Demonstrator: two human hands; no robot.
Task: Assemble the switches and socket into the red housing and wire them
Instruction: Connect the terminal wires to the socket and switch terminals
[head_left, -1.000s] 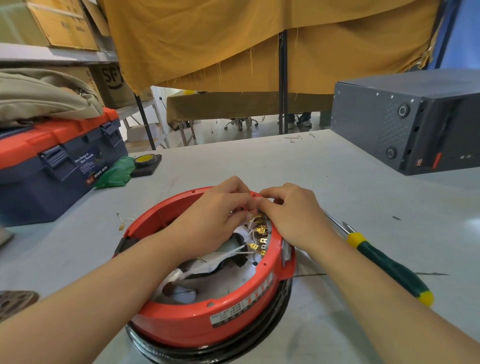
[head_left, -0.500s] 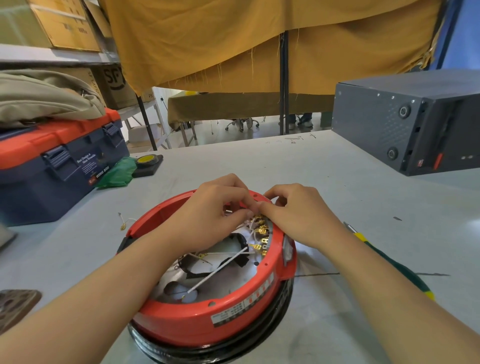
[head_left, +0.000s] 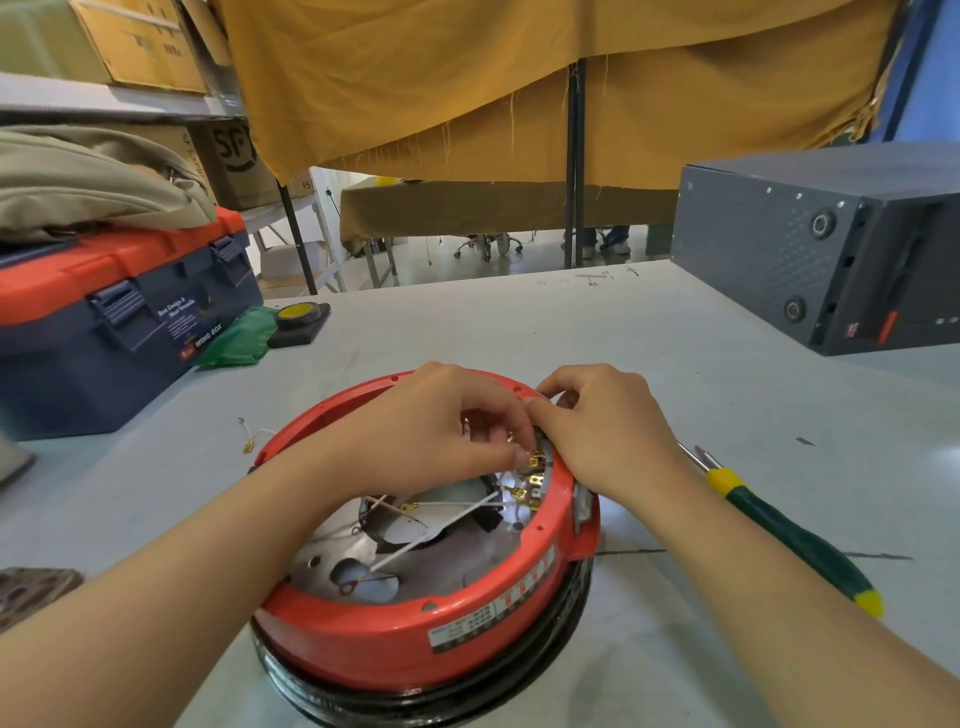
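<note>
The round red housing (head_left: 395, 639) sits upside down on a black base in front of me. Inside it lie white wires (head_left: 431, 535) and a row of brass terminals (head_left: 530, 488) along the right inner wall. My left hand (head_left: 436, 431) reaches over the housing's far half, its fingertips pinching a brass connector at the top of that row. My right hand (head_left: 608, 426) curls over the right rim, with its fingertips meeting the left hand's at the same spot. What sits under the fingertips is hidden.
A green and yellow screwdriver (head_left: 789, 535) lies right of the housing, partly under my right forearm. A loose wire with a brass tab (head_left: 252, 436) lies to the left. A blue and red toolbox (head_left: 119, 317), green bag (head_left: 239, 338), tape roll (head_left: 298, 314) and grey case (head_left: 821, 249) stand farther back.
Both hands stay at the terminal row with small finger shifts. The white wires inside the housing have shifted and lie flatter. My right forearm has moved off part of the screwdriver.
</note>
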